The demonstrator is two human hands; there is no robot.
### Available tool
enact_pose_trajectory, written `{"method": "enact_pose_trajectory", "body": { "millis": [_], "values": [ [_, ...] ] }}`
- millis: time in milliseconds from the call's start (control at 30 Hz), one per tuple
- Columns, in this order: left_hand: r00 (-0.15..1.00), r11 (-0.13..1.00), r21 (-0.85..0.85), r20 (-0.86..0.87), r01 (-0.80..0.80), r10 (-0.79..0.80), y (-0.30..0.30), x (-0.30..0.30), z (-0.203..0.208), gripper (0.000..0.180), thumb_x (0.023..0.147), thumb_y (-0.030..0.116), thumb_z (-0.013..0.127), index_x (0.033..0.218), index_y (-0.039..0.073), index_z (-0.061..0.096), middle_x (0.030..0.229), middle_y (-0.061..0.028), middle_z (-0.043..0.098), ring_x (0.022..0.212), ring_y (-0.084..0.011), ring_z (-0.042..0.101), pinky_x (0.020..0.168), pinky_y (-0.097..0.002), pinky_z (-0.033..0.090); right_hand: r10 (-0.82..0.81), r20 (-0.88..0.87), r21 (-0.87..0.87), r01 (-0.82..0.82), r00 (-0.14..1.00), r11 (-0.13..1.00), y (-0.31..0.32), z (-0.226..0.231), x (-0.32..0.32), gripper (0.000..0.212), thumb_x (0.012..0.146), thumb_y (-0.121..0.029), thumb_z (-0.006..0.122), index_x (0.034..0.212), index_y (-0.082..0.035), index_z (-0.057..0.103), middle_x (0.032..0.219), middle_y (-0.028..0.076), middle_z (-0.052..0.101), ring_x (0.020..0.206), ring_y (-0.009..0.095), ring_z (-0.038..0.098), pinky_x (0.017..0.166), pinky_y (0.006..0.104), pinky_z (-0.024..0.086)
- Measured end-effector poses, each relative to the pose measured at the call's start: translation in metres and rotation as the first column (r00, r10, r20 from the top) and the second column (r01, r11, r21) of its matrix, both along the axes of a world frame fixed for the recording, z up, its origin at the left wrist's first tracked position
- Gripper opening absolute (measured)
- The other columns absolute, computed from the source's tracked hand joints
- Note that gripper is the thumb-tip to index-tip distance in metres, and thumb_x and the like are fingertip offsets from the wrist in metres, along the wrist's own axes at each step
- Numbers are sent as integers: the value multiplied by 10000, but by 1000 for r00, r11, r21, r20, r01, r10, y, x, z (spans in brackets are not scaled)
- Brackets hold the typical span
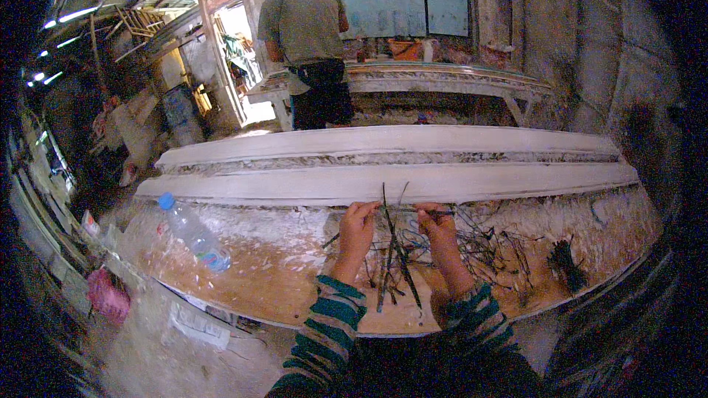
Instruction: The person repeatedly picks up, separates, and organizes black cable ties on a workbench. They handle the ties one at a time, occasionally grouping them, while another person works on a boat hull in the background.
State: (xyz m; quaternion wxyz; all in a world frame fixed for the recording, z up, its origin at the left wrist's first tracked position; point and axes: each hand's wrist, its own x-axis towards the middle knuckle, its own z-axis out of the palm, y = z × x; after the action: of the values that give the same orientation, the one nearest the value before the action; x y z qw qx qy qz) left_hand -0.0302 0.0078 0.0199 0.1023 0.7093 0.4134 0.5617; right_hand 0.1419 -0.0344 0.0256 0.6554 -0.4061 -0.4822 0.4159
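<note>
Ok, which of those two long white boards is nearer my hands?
The front board, the one right by your left hand and right hand. The back board lies farther off, across a dark strip, towards the standing person.

A: ok so what's where on that table (254, 289)?
B: Bottle (195, 232) toward the left, strands (403, 254) strewn from the middle rightward, a bundle (566, 269) past them at lower right.
A: and behind?
B: Two slabs (398, 182), one behind the other, across mid-frame. Beyond those, a person (306, 33) upper centre-left, just before a bench (442, 84).
</note>
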Motion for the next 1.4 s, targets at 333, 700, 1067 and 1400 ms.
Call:
{"method": "enact_pose_trajectory", "body": {
  "millis": [333, 700, 1067, 1400],
  "values": [
    [978, 980, -36, 58, -197, 199, 12, -15, -13, 165, 787, 118, 538, 926, 94, 623, 845, -113, 581, 768, -265, 560, 681, -323, 441, 36, -153, 23, -33, 988, 999, -2, 1, 6, 128, 787, -173, 590, 851, -64, 570, 817, 21, 586, 690, 97, 524, 589, 226, 418],
    [957, 974, -135, 200, -183, 208, 21, -23, -23, 176, 759, 211, 599, 882, 92, 642, 777, -104, 592, 691, -227, 567, 633, -304, 437, 184, -587, 89, -163, 789, 983, 7, -5, 17, 214, 840, -217, 500, 896, -23, 572, 858, 63, 592, 754, 159, 565, 647, 268, 464],
    [956, 948, -205, 110, -244, 270, 20, -27, -23, 174, 742, 229, 610, 876, 125, 650, 766, -84, 597, 696, -241, 569, 634, -331, 429, 253, -582, 197, -168, 773, 966, -1, 5, 24, 210, 780, -127, 571, 956, -14, 552, 889, 89, 584, 770, 156, 546, 659, 257, 454],
    [908, 899, -141, -136, -414, 397, 22, -37, -27, 143, 734, 218, 586, 850, 160, 645, 872, -55, 600, 847, -267, 543, 724, -458, 357, 295, -631, 199, -218, 718, 955, -2, 6, 21, 248, 785, -94, 564, 1016, -42, 492, 914, 75, 551, 776, 152, 532, 687, 265, 459]
  ]
}}
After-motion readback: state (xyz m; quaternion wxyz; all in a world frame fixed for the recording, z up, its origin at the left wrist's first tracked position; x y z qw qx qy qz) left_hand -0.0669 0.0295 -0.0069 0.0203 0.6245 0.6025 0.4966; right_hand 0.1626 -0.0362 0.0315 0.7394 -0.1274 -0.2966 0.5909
